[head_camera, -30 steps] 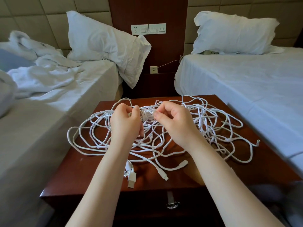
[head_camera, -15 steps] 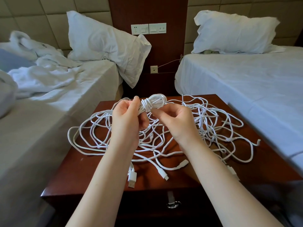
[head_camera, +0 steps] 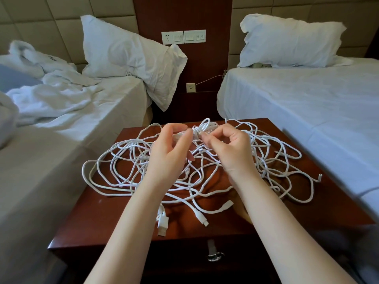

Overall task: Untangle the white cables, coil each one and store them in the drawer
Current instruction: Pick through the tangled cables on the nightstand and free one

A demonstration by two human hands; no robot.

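Note:
A tangle of white cables (head_camera: 123,167) spreads over the dark red nightstand (head_camera: 98,218). Above its far middle I hold a small wound bundle of cable (head_camera: 202,129) between both hands. My left hand (head_camera: 170,152) pinches the bundle's left end with thumb and fingertips. My right hand (head_camera: 227,148) pinches its right side, fingers curled. Loose plug ends (head_camera: 163,224) lie near the front edge. The drawer is closed below, with its metal ring pull (head_camera: 215,256) showing.
Beds flank the nightstand: a rumpled one with white bedding (head_camera: 51,99) on the left, a made one (head_camera: 307,103) on the right. Each has a pillow. A dark wood panel with wall sockets (head_camera: 183,37) stands behind.
Both hands have lifted the wound bundle up off the pile. The left hand's fingers have loosened from a fist into a fingertip pinch on the bundle's end.

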